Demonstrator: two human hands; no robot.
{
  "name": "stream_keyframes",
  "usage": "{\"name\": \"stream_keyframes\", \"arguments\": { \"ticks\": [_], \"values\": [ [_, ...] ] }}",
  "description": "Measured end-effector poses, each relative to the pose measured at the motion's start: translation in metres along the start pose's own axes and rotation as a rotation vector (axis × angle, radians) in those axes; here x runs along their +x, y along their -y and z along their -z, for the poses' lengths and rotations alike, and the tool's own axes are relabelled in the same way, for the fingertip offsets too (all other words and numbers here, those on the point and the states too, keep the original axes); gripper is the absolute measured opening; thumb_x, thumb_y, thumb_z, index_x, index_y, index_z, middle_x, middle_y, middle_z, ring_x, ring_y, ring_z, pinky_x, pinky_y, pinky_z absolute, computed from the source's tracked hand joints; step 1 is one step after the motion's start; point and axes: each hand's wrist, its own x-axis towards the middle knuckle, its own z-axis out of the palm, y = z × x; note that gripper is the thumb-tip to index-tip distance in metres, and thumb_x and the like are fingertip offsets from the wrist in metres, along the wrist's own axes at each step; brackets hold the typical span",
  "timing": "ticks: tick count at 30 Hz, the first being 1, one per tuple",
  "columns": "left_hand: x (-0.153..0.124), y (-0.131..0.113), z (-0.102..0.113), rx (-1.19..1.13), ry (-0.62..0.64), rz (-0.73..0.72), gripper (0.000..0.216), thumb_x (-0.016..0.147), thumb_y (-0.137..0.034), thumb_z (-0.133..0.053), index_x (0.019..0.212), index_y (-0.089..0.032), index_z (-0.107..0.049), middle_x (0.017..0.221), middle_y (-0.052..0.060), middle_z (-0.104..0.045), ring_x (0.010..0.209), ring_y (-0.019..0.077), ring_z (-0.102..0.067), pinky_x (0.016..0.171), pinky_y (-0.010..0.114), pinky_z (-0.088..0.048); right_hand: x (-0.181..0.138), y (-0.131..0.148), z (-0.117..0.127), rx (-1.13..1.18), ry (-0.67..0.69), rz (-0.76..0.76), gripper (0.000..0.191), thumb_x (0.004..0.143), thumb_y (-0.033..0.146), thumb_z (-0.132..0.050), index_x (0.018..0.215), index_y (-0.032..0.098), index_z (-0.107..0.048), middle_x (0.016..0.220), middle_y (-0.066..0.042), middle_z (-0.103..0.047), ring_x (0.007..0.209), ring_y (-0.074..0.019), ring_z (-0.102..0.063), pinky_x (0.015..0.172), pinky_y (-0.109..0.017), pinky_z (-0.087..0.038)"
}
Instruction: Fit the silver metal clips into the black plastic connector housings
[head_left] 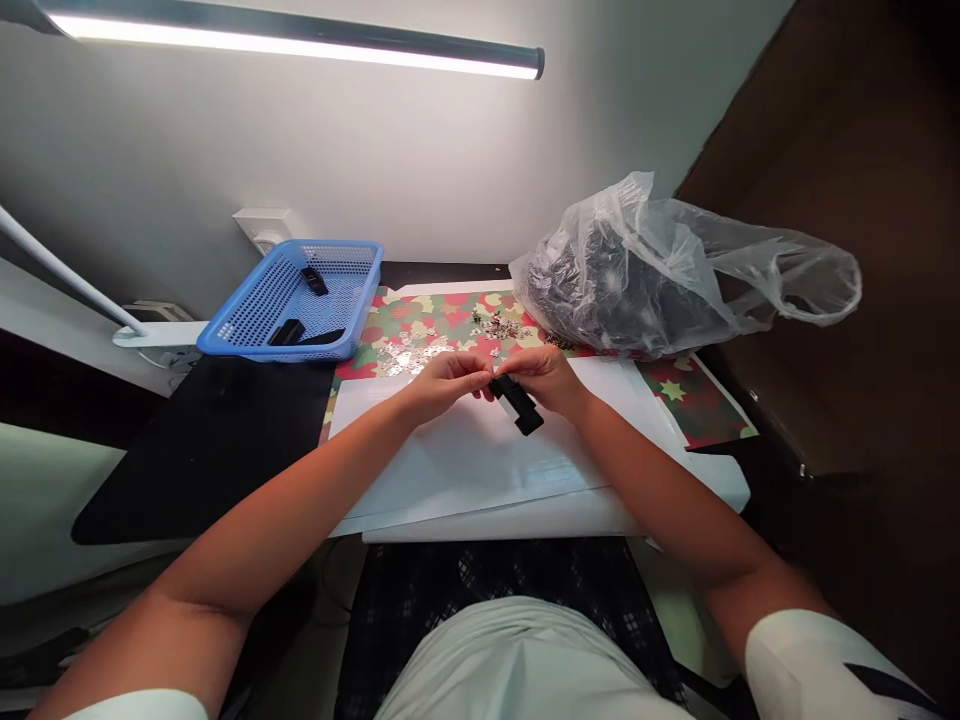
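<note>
A black elongated piece (pixel 521 406), notched near its lower end, is held above the white sheet. My right hand (pixel 549 378) grips its upper part from the right, with the fingers closed. My left hand (pixel 452 384) is closed too, its thumb and fingers pinching at the top end of the same piece. Whether a small part sits between the fingertips cannot be made out. Just beyond my hands, flat silvery pieces (pixel 409 352) lie scattered, and a pile of small metal bits (pixel 501 326) lies to their right.
A blue mesh basket (pixel 360 300) with several black pieces stands at the back left. At the back right, a clear plastic bag (pixel 622 280) bulges with dark contents. White sheets (pixel 465 480) cover patterned paper (pixel 450 302) on the black table (pixel 247 440). A lamp (pixel 300 38) hangs above.
</note>
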Motion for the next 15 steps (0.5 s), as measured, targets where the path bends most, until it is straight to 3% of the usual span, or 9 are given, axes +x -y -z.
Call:
{"name": "stream_keyframes", "arguments": {
  "ticks": [4, 9, 12, 15],
  "values": [
    [-0.001, 0.002, 0.006, 0.071, 0.042, 0.065, 0.046, 0.075, -0.059, -0.076, 0.073, -0.014, -0.065, 0.063, 0.003, -0.064, 0.062, 0.0122, -0.061, 0.061, 0.024, -0.047, -0.001, 0.005, -0.004, -0.016, 0.049, -0.014, 0.034, 0.075, 0.055, -0.078, 0.08, 0.022, -0.079, 0.078, -0.004, -0.077, 0.075, -0.0196, -0.073, 0.077, -0.035, -0.06],
    [-0.001, 0.007, 0.005, 0.099, 0.038, 0.098, 0.045, 0.079, -0.059, -0.072, 0.075, -0.015, -0.063, 0.066, 0.002, -0.063, 0.065, 0.0126, -0.062, 0.063, 0.023, -0.047, 0.0, 0.003, -0.002, -0.112, 0.063, -0.025, 0.039, 0.077, 0.06, -0.073, 0.078, 0.021, -0.079, 0.079, -0.004, -0.077, 0.076, -0.0204, -0.073, 0.075, -0.033, -0.058],
    [0.001, 0.01, -0.001, -0.039, -0.05, 0.109, 0.047, 0.08, -0.061, -0.069, 0.081, -0.016, -0.06, 0.073, 0.001, -0.063, 0.068, 0.0128, -0.064, 0.067, 0.026, -0.051, 0.004, -0.002, 0.001, -0.296, -0.093, 0.052, 0.037, 0.079, 0.058, -0.07, 0.079, 0.021, -0.079, 0.076, -0.004, -0.076, 0.071, -0.0192, -0.07, 0.07, -0.032, -0.056],
    [0.003, 0.011, -0.005, -0.14, -0.099, 0.132, 0.05, 0.074, -0.059, -0.075, 0.1, -0.019, -0.058, 0.091, 0.001, -0.065, 0.074, 0.0139, -0.066, 0.073, 0.031, -0.055, 0.007, 0.0, 0.004, -0.569, -0.27, 0.179, 0.024, 0.086, 0.042, -0.066, 0.084, 0.022, -0.08, 0.082, -0.004, -0.077, 0.074, -0.0178, -0.068, 0.072, -0.03, -0.052]
  ]
}}
